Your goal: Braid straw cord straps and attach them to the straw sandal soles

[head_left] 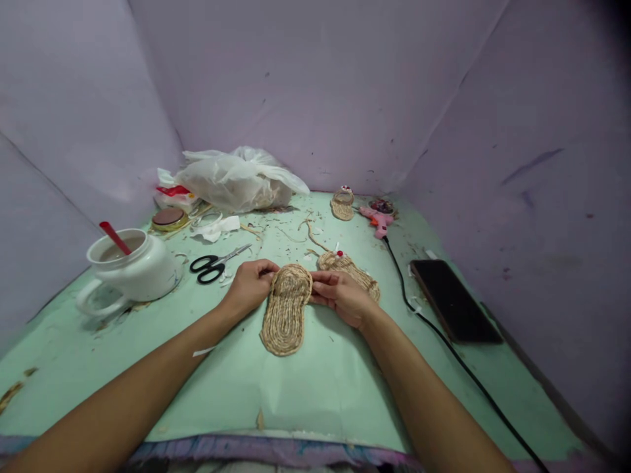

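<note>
A small slipper of coiled, braided natural fibre (284, 322) lies between my hands, its wide band end pointing away from me. My left hand (250, 286) pinches its far left edge, fingers closed. On the opposite edge, my right hand (342, 295) grips it with thumb and fingertips. Just behind my right hand rests a second woven slipper (362, 276), partly covered by that hand. A red bead (340, 253) sits on its far end, and a loose fibre strand (315, 236) trails beyond it.
Black-handled scissors (217, 264) and a white mug (142, 266) with a red stick stand left. Behind are a plastic bag (241, 180), a tiny woven slipper (342, 205) and a pink glue gun (377, 220). Its black cord (444, 338) runs past a phone (453, 301) at right.
</note>
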Motion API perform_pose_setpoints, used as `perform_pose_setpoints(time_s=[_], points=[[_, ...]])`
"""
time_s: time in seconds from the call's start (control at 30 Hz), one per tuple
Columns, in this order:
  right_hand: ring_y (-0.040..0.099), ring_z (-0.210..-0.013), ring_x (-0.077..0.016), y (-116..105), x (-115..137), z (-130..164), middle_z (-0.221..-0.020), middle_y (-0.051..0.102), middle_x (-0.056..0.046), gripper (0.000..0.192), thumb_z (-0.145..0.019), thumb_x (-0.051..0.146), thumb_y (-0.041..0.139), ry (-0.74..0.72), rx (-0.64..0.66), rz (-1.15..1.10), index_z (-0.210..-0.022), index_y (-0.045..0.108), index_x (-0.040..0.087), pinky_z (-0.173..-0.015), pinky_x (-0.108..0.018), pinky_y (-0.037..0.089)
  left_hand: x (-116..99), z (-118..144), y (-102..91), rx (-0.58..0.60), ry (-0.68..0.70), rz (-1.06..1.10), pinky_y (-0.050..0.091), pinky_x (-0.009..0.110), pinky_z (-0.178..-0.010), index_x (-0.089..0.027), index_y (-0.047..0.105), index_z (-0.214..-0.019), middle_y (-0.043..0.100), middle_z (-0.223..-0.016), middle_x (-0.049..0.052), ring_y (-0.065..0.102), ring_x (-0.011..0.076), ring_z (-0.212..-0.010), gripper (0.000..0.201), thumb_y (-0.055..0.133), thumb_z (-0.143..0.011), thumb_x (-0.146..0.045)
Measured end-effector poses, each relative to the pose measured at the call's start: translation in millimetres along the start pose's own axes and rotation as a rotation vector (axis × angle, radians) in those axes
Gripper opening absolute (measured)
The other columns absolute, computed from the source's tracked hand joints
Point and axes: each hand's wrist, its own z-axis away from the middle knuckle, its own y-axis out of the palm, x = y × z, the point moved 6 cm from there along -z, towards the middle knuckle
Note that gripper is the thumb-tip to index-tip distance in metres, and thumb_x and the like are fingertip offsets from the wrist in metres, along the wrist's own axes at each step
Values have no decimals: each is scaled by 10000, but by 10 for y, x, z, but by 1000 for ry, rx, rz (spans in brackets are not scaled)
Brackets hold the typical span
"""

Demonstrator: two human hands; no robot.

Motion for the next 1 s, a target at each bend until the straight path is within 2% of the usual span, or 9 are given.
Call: perform_pose_setpoints(time_s=[0.17,0.27,0.37,0.47,0.53,0.63,0.77,0.87,1.0], points=[[633,-617,-170,-83,-32,-39,-724,691,-43,192,-584,206,668,-125,-210,129,-768,674,152,-637,-333,525,-64,47,-42,-15,-32,-74,423,267,-606,-155,675,-693,685,-679,37,593,175,-642,216,468,-639,-182],[631,-699,-183,-150,-11,-33,-841,681,-38,246,-631,226,625,-239,-347,236,-872,653,184,-668,-349,518,-95,83,-84,-45,-53,-128,402,278,-583,-159,671,-651,666,-626,38,576,181,-609,198,477,-616,-169],[612,-768,-203,-156,79,48,-860,667,-46,213,-650,226,608,-335,-424,368,-853,665,189,-738,-373,483,-142,125,-136,-88,-55,-145,400,271,-590,-158,660,-709,652,-649,32,560,165,-607,198,483,-619,-160],[592,-796,-210,-85,204,166,-845,663,-48,160,-667,233,603,-406,-446,474,-802,676,189,-742,-362,462,-217,196,-201,-166,-49,-147,395,258,-592,-158,619,-814,643,-735,25,518,129,-575,236,476,-629,-133],[594,-771,-200,-6,279,230,-829,661,-46,147,-692,257,594,-452,-431,540,-798,670,189,-689,-333,473,-301,250,-203,-185,2,-126,386,241,-564,-162,589,-799,626,-734,14,479,104,-531,172,492,-656,-152],[598,-728,-179,110,351,272,-829,655,-48,148,-720,282,589,-517,-407,649,-805,661,185,-613,-290,483,-396,303,-145,-150,65,-70,380,222,-540,-163,570,-727,599,-690,-1,463,90,-518,72,533,-687,-211],[602,-742,-178,209,385,240,-828,647,-56,133,-727,274,584,-569,-400,686,-773,665,179,-580,-269,487,-318,266,-74,-63,-47,53,382,221,-543,-163,583,-664,570,-611,-18,480,100,-541,102,546,-696,-253],[603,-771,-186,200,397,229,-867,652,-68,171,-740,298,557,-567,-436,683,-793,665,177,-610,-281,493,-181,188,-134,-101,-152,109,369,216,-505,-166,569,-687,534,-540,-34,476,98,-502,131,490,-733,-260],[614,-717,-204,-11,242,224,-895,670,-87,284,-727,352,549,-337,-533,694,-918,644,165,-605,-318,490,2,106,-151,-69,-284,131,335,206,-404,-156,556,-744,493,-432,-60,445,86,-357,91,502,-671,-162]])
